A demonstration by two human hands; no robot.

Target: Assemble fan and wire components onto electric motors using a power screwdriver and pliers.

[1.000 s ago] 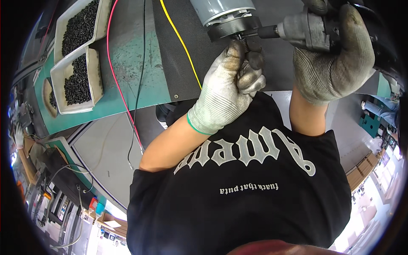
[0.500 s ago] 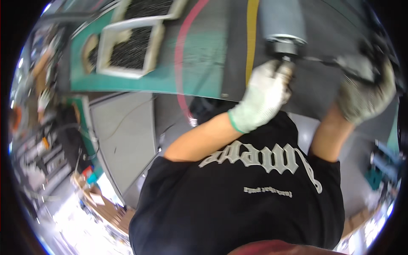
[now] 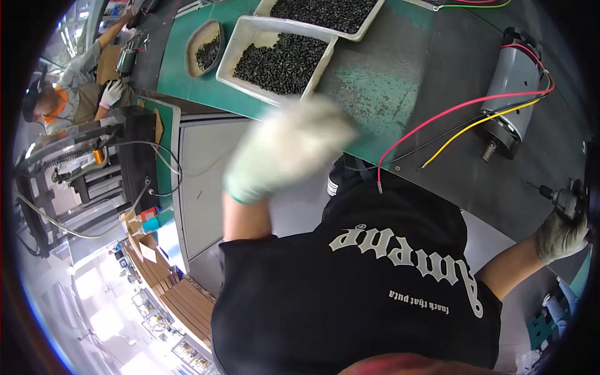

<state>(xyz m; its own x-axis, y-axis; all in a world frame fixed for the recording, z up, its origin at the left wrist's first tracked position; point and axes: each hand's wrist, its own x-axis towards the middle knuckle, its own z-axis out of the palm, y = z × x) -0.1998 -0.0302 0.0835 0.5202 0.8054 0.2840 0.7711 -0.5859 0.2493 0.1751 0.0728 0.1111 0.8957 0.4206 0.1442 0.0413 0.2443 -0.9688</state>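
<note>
Centrally, the green desk (image 3: 381,94) carries a grey motor (image 3: 509,94) at right. Left hand (image 3: 284,153), blurred, hovers near the screw tray (image 3: 250,47); finger state indeterminate. Right hand (image 3: 559,234) grips a screwdriver (image 3: 556,195).

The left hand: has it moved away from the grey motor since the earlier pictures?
Yes. The left hand, blurred by motion, is now far from the grey motor and near the white tray of dark screws.

A co-worker (image 3: 81,87) sits beyond the grey cabinet (image 3: 200,181) and wooden pallets (image 3: 181,300).
</note>
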